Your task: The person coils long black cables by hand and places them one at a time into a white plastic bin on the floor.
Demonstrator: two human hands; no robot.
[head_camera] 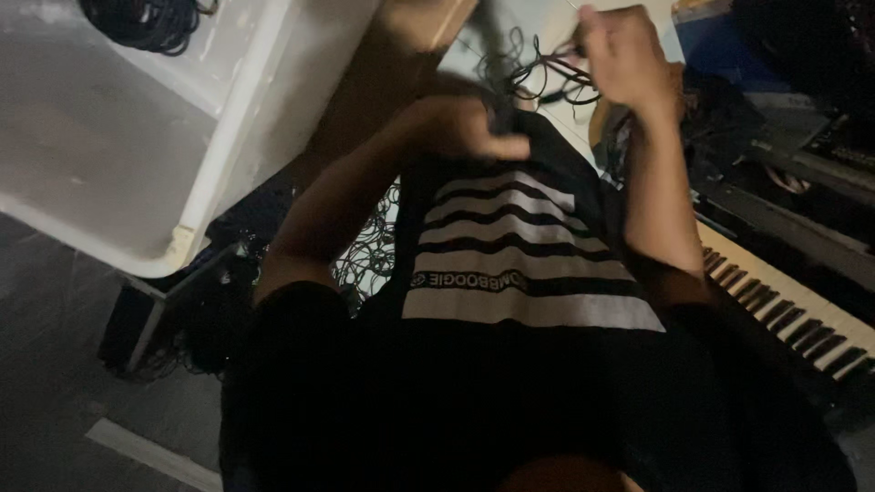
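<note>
I look down my own black T-shirt point(519, 273) with white stripes. My left hand point(469, 128) is closed around a dark cable point(497, 114) just in front of my chest. Higher and further right, my right hand point(620, 55) is raised and closed on thin black cables point(547, 68) that run in a tangle between the two hands. The picture is blurred, so the cable ends cannot be made out.
A large white tub point(228, 137) stands to the left with a coil of black cable point(146, 23) inside. More loose cables point(369, 260) lie on the floor below my left arm. A piano keyboard point(784, 305) and dark equipment point(820, 137) are on the right.
</note>
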